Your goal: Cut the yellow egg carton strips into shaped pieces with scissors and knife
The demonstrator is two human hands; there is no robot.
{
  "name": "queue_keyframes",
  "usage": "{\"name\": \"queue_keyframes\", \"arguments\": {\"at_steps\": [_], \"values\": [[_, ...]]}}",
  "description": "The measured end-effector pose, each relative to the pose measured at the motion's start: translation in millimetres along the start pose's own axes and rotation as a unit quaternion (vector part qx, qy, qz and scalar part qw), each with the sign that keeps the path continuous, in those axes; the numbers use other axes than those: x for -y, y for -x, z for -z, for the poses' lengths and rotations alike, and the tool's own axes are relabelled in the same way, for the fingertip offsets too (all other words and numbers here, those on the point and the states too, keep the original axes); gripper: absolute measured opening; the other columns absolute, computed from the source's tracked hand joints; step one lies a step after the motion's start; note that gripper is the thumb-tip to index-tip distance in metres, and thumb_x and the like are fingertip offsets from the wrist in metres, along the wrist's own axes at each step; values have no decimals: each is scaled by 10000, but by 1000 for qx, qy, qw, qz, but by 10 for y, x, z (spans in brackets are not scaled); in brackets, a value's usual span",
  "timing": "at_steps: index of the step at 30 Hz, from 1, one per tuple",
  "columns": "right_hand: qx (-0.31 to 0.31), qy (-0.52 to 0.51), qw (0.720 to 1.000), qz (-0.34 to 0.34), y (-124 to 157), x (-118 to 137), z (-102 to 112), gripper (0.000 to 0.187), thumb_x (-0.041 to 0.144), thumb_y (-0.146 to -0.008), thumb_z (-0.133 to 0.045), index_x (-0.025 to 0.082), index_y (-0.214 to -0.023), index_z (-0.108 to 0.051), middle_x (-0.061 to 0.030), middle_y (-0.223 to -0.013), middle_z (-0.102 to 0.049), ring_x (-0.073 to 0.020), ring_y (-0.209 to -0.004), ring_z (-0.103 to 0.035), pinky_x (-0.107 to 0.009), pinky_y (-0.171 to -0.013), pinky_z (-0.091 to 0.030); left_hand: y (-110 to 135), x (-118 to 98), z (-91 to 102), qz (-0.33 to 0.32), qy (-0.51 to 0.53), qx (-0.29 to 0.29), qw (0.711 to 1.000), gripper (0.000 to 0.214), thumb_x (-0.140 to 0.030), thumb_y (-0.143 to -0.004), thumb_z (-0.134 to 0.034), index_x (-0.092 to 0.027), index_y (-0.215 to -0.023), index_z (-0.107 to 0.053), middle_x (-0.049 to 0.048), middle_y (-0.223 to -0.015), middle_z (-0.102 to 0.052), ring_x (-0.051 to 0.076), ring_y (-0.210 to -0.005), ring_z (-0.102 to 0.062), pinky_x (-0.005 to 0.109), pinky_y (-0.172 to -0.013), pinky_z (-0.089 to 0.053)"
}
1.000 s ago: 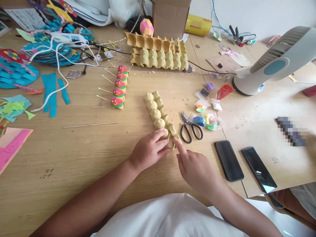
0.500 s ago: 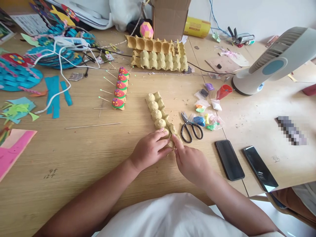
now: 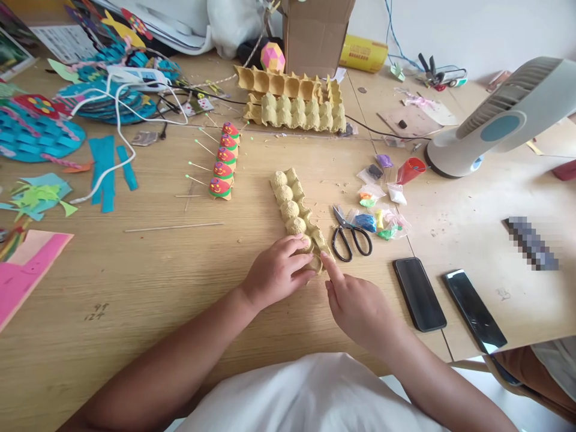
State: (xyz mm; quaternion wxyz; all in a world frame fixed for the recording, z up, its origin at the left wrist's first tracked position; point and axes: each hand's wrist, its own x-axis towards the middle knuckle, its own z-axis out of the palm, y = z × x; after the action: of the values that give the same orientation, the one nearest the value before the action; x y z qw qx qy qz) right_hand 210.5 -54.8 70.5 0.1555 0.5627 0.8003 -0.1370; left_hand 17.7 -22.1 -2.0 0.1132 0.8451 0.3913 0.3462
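Note:
A strip of egg carton (image 3: 290, 204) with several bumps lies on the wooden table (image 3: 148, 282), running away from me. My left hand (image 3: 275, 273) is curled over the strip's near end, fingers wrapped on it. My right hand (image 3: 355, 306) touches the same end from the right with its forefinger stretched out and the other fingers curled. Black scissors (image 3: 350, 236) lie just right of the strip.
A painted caterpillar of carton cups (image 3: 224, 168) stands left of the strip, a thin stick (image 3: 173, 227) before it. Small bags of coloured clay (image 3: 380, 210), two phones (image 3: 418, 294) (image 3: 472, 310), a fan (image 3: 504, 120), whole egg cartons (image 3: 292, 102) and paper crafts (image 3: 40, 132) lie around.
My right hand closed in on the strip's end, then drew back slightly with its forefinger pointing at it. The left hand stayed on the strip.

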Motion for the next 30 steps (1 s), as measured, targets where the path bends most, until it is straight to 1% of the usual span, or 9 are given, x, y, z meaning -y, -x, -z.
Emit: {"name": "queue_keyframes", "arguments": {"at_steps": [4, 9, 11, 14, 17, 20, 22, 26, 30], "values": [[-21, -10, 1000, -6, -59, 27, 39, 567, 257, -1027, -317, 153, -1582, -263, -82, -926, -777, -224, -779, -739, -290, -564, -422, -6, -5, 3, 6, 5, 12, 1000, 164, -333, -911, -667, -184, -941, -728, 127, -1208, -660, 277, -1237, -598, 449, -1062, -534], [17, -10, 1000, -5, -8, -4, 77, 571, 256, -1035, -320, 163, -1592, -235, -64, -860, -778, -214, -763, -733, -284, -576, -426, 2, 10, -11, 9, 12, 5, 1000, 197, -329, -907, -669, -196, -1039, -729, 118, -1187, -665, 273, -1230, -602, 444, -1049, -543], [15, -13, 1000, -4, -22, -10, 76, 569, 255, -1034, -318, 164, -1590, -241, -62, -870, -779, -218, -767, -733, -286, -577, -424, 5, 16, -13, 6, 8, 7, 1000, 190, -330, -908, -667, -195, -1028, -727, 116, -1192, -663, 274, -1234, -599, 441, -1052, -541], [0, -11, 1000, -6, -67, 4, 62, 576, 245, -1024, -321, 152, -1589, -248, -71, -910, -777, -230, -782, -734, -295, -572, -416, 8, 13, -11, -1, 2, 9, 1000, 174, -333, -914, -662, -177, -960, -722, 125, -1209, -654, 277, -1243, -591, 435, -1065, -531], [-1, -3, 1000, -7, -32, 9, 43, 578, 240, -1029, -316, 145, -1593, -234, -67, -888, -772, -222, -766, -730, -293, -564, -401, 9, -2, -13, -6, 4, 1, 1000, 178, -324, -917, -659, -173, -991, -716, 117, -1196, -653, 272, -1252, -583, 425, -1075, -526], [17, 10, 1000, -5, 40, 1, 33, 577, 242, -1033, -311, 147, -1595, -223, -53, -835, -763, -214, -695, -715, -300, -536, -380, 10, -15, -21, -7, 5, -2, 1000, 187, -319, -916, -659, -182, -1033, -710, 107, -1174, -655, 271, -1259, -577, 419, -1065, -532], [14, 16, 1000, -2, 41, 9, 33, 576, 243, -1031, -319, 145, -1591, -229, -51, -819, -760, -214, -699, -717, -300, -529, -375, 12, -14, -25, -9, 1, -1, 1000, 175, -319, -915, -659, -181, -1009, -710, 110, -1172, -653, 275, -1258, -576, 425, -1063, -533], [-5, 21, 1000, -9, 0, 42, 39, 568, 239, -1027, -315, 145, -1583, -244, -66, -871, -765, -216, -747, -731, -302, -532, -379, 12, -6, -24, -13, -2, -1, 1000, 165, -319, -914, -660, -170, -964, -712, 120, -1193, -648, 278, -1254, -578, 428, -1076, -524], [13, 25, 1000, -8, 40, 42, 40, 576, 251, -1031, -312, 139, -1590, -228, -48, -823, -758, -216, -711, -719, -308, -528, -367, 6, -19, -25, -6, 2, -8, 1000, 167, -320, -914, -659, -180, -984, -718, 106, -1159, -657, 273, -1239, -587, 420, -1055, -537]]}}
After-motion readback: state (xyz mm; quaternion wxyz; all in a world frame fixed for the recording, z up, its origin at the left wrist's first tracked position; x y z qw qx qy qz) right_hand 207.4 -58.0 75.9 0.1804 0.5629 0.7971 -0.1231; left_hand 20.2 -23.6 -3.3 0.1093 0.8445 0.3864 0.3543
